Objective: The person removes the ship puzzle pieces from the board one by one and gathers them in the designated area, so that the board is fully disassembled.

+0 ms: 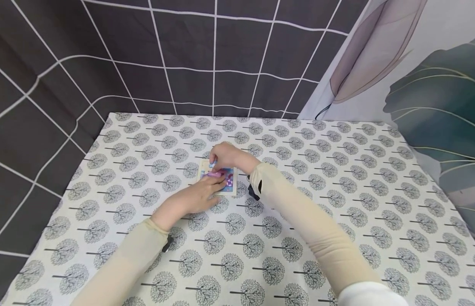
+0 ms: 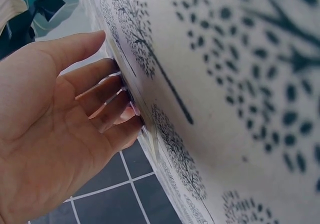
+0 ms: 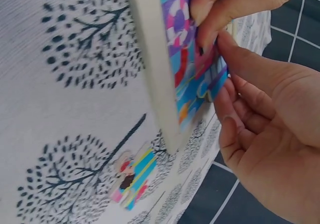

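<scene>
A colourful jigsaw puzzle in a pale frame lies on the patterned cloth. My left hand rests its extended fingers on the picture, palm down; in the left wrist view the left hand shows its palm, with fingertips at the frame. Over the frame's far left part is my right hand, pinching a small blue puzzle piece between thumb and fingers. Close up, the right hand has that piece at the picture's edge, its far side hidden by the fingers.
A loose multicoloured puzzle piece lies on the cloth beside the frame in the right wrist view. The tree-print tablecloth spreads all around. Behind the table hangs a dark grid-patterned curtain, with a leaf-print curtain to the right.
</scene>
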`<state>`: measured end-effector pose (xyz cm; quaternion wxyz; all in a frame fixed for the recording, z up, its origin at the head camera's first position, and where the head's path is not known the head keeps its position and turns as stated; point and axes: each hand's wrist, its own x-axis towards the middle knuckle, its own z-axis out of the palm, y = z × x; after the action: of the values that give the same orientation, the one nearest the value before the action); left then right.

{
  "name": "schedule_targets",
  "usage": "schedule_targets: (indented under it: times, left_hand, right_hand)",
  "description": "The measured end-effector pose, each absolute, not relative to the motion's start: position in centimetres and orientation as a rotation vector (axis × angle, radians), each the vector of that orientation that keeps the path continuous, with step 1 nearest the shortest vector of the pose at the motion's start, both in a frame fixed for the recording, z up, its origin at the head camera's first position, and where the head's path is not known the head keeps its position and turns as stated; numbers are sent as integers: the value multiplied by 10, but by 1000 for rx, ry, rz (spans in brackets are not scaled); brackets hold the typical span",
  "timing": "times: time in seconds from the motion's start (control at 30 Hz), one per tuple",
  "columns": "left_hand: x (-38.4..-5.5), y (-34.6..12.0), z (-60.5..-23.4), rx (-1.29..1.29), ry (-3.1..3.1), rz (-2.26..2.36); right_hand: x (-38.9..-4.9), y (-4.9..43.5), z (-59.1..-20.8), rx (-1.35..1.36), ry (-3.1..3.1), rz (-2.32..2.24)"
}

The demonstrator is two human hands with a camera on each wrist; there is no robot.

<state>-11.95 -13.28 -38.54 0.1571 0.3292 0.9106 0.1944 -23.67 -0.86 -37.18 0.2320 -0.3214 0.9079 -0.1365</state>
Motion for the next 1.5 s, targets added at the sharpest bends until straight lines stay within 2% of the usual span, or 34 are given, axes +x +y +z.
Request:
schedule_targets:
  times: [0.53,1.5]
  left_hand:
    - [-121,-133,-384,885,2605,557]
    - [-119,-133,-387,860,2606,569]
  right_hand:
    - [-240,9,-377,-1084,2491,-476]
    - [-234,19,-374,-1129,2453,-417]
